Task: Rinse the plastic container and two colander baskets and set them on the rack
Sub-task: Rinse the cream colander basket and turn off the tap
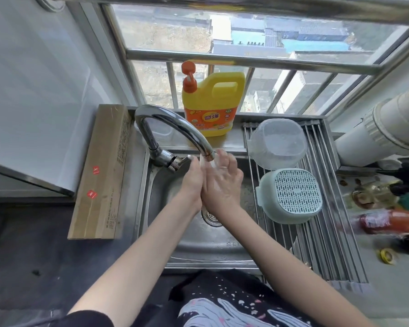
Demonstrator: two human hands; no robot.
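Both hands, left (191,182) and right (222,182), are held empty under the tap (175,128); the rack (316,237) with upturned container (278,143) and colander basket (291,195) lies frame-right, nearer the right hand.

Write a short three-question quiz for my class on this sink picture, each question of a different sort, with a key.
1. True or false: the clear plastic container lies upside down on the rack.
2. Multiple choice: the green colander sits (A) in the sink, (B) on the rack nearer the person than the container, (C) on the windowsill.
3. Fill in: the left hand and right hand are pressed together under the ____, over the sink.

Key: 1 true; 2 B; 3 tap. Only one colander shows clearly; a second cannot be made out. The yellow soap bottle stands behind the tap.
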